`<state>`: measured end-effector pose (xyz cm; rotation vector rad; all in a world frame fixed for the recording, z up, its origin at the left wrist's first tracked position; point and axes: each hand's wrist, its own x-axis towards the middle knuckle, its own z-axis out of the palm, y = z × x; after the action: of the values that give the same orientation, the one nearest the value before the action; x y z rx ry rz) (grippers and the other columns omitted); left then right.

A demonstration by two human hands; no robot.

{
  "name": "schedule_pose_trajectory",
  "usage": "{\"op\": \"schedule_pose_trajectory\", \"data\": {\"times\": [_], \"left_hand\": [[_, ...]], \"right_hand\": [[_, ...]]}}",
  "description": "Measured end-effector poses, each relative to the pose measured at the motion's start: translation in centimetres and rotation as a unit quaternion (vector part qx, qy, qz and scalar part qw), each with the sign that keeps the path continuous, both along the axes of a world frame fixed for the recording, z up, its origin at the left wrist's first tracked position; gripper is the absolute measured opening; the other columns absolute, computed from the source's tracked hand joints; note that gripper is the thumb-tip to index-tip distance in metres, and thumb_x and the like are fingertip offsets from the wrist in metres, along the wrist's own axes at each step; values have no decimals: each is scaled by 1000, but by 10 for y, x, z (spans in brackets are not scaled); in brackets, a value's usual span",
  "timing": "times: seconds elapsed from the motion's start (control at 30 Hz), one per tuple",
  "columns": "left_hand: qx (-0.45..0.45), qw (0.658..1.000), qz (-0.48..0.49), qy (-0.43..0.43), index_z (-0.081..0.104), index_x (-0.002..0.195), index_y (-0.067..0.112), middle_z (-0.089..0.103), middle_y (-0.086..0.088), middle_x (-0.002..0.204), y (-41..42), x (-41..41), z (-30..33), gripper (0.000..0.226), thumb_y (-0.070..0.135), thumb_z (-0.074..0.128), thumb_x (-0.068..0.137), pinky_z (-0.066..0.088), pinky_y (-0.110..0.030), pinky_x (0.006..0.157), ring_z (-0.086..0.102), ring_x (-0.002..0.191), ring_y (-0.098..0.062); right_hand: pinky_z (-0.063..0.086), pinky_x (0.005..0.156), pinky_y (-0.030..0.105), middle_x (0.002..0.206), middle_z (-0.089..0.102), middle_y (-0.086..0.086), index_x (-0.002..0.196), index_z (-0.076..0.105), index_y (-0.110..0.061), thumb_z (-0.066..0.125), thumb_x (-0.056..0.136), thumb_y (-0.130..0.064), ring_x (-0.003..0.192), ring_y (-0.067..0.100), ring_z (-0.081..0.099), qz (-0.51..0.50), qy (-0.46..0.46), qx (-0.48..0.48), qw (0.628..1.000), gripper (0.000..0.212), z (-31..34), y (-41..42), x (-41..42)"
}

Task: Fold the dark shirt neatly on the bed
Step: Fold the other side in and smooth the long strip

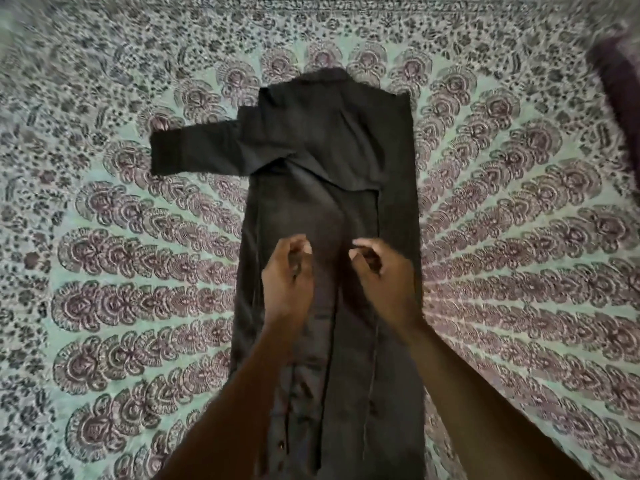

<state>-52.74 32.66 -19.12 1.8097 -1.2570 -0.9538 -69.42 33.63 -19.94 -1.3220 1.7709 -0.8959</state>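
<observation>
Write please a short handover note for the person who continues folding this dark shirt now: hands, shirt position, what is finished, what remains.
Left hand and right hand: both above the middle of the dark shirt, fingers loosely curled, gripping nothing as far as can be seen.
Shirt: lies lengthwise on the patterned bedsheet, collar at the far end.
Done: the sides are folded in to a long strip.
Left: one sleeve sticks out to the left; fold it in, then fold the strip lengthwise.

Green bedspread [138, 306] with purple-brown paisley mandala print filling the view, dark maroon cushion [620, 95] at upper right, dim light

Dark shirt [329, 209], part-folded, flat on bed [138, 306]
</observation>
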Motion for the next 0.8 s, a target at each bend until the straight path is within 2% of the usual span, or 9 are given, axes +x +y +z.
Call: {"op": "schedule_pose_trajectory", "data": {"times": [0.1, 0.2, 0.3, 0.4, 0.5, 0.57, 0.63, 0.73, 0.8], "left_hand": [[-11, 1000, 13, -16, 69, 118, 19, 72, 12, 102, -48, 30, -13, 18, 17, 63, 101, 52, -16, 84, 68, 93, 3], [-17, 997, 42, -65, 67, 117, 16, 74, 0, 108, -99, 66, -20, 19, 17, 62, 99, 56, -32, 87, 70, 100, -18], [-12, 991, 81, -102, 65, 120, 11, 70, -8, 120, -143, 107, -26, 24, 12, 61, 97, 53, -41, 98, 64, 113, -24], [24, 978, 104, -178, 59, 130, 11, 56, -18, 142, -185, 154, -39, 34, 22, 58, 97, 41, -53, 114, 49, 135, -36], [106, 960, 131, -223, 45, 147, 14, 32, -18, 162, -230, 198, -46, 55, 33, 57, 97, 30, -63, 120, 30, 150, -44], [166, 949, 143, -228, 32, 155, 9, 23, -19, 167, -247, 215, -47, 71, 34, 64, 97, 24, -63, 122, 19, 154, -44], [194, 944, 141, -225, 29, 153, 6, 26, -19, 162, -253, 218, -46, 80, 32, 73, 91, 27, -63, 118, 22, 151, -44], [194, 958, 165, -130, 37, 143, 3, 44, -19, 148, -268, 239, -46, 77, 21, 83, 84, 39, -54, 113, 41, 140, -38], [191, 960, 203, -38, 54, 130, 2, 63, -19, 129, -276, 252, -43, 56, 11, 82, 82, 53, -46, 105, 60, 123, -35]], "right_hand": [[53, 77, 17, 89, 77, -7, 110, 76, -20, 71, 97, -18, 82, 0, 71, 4, -18, 7, 1000, 14, -7, -43, 26], [54, 79, 19, 93, 77, -9, 108, 76, -23, 69, 98, -21, 86, 2, 72, 20, -17, 19, 999, 12, -11, -82, 57], [54, 83, 21, 97, 77, -5, 108, 76, -18, 68, 99, -21, 89, 4, 69, 35, 18, 9, 999, 13, -10, -124, 90], [52, 95, 33, 109, 75, 5, 109, 76, -11, 65, 96, -22, 103, 21, 69, 35, 60, -19, 997, 20, -20, -169, 120], [43, 99, 39, 120, 72, 4, 111, 76, -15, 59, 92, -31, 116, 30, 64, 24, 154, -6, 988, 30, -30, -210, 149], [28, 101, 43, 130, 67, -3, 110, 76, -23, 63, 93, -33, 128, 24, 56, -10, 241, 17, 970, 24, -35, -221, 157], [18, 102, 46, 135, 62, -7, 104, 77, -27, 66, 92, -33, 133, 21, 48, -31, 314, 31, 949, 17, -35, -224, 155], [23, 103, 53, 126, 62, -6, 107, 75, -28, 63, 95, -38, 129, 22, 45, -5, 327, 113, 938, 19, -31, -235, 173], [29, 103, 53, 124, 63, -4, 111, 75, -28, 64, 95, -40, 127, 25, 48, 0, 302, 146, 942, 23, -29, -239, 185]]}}
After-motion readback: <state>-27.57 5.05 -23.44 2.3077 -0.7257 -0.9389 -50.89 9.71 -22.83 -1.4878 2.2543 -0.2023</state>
